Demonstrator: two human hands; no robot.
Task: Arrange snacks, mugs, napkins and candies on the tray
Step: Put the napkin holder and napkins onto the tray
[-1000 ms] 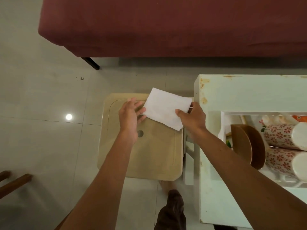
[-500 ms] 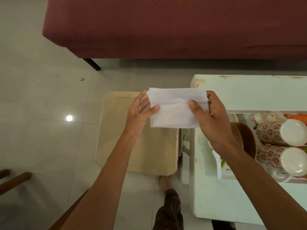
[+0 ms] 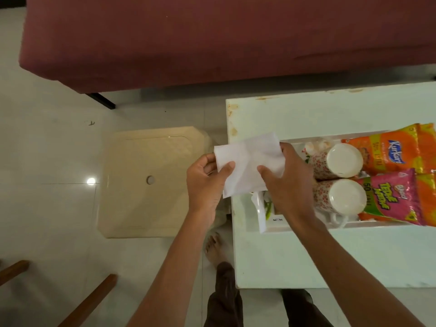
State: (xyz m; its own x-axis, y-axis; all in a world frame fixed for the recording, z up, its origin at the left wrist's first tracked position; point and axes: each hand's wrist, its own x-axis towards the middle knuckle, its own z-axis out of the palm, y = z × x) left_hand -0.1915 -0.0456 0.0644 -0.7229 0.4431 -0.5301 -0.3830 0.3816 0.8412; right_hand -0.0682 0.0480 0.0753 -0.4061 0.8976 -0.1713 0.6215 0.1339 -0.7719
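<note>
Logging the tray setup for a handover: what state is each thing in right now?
napkin, held in the air, off the tray
left hand, pinches the napkin's left edge
right hand, pinches its right edge
upper mug, in the tray
lower mug, in the tray beside it
Kurkure packet, lying in the tray
pink packet, lying in the tray
tray, on the white table

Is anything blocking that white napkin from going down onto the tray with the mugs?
Nothing visible does. The left hand and right hand hold the napkin at the tray's left end; the mugs and snack packets lie further right. The right hand hides what lies under it.
</note>
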